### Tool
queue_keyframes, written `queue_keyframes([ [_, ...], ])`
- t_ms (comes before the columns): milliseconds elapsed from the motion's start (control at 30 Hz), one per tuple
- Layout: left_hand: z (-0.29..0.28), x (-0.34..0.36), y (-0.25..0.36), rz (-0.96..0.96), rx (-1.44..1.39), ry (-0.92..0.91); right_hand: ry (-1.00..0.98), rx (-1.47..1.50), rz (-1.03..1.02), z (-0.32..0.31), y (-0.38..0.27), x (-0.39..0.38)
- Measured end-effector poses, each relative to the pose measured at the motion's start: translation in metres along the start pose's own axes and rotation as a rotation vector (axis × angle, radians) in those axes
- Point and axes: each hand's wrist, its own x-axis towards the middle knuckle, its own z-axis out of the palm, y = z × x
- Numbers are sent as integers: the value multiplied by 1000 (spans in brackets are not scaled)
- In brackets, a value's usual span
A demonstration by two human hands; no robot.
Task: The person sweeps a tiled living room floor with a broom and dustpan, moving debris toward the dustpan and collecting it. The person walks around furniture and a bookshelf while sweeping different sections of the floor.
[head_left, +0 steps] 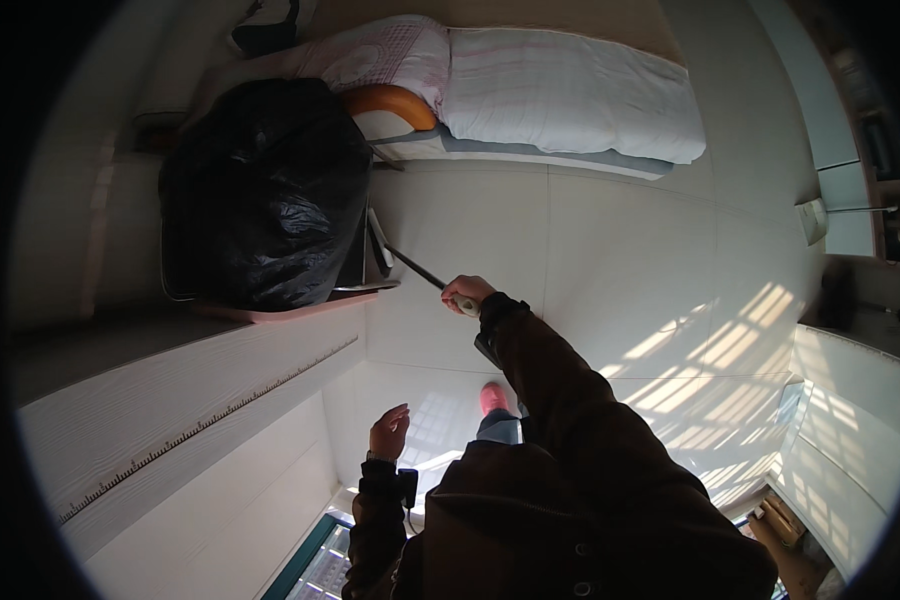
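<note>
My right hand [467, 296] is closed around the pale grip end of a dark, slim pole [416, 268]. From my fist the pole runs up and left, toward a white and grey piece [379, 240] beside a large black plastic-covered bundle [270, 200]. What sits at the pole's far end is too dark to make out. Lower and to the left, my left hand [390, 432] hangs in the air, fingers loosely stretched, holding nothing.
A bed [575, 95] with pale bedding and a curved orange end board [390, 103] stands at the far side. The bundle rests over a pink edge [315, 308]. A white panel [205, 410] with a ruler-like strip lies left. Cabinets [838, 190] line the right.
</note>
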Motion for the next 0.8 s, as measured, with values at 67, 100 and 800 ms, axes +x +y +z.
queue_keyframes([
  [67, 8, 14, 17, 10, 3, -24, 13, 269, 12, -39, -16, -14],
  [100, 13, 24, 28, 24, 8, -44, -17, 225, -16, -64, -20, -31],
  [800, 70, 185, 236, 452, 276, -511, 795, 62, -536, -278, 38, -344],
])
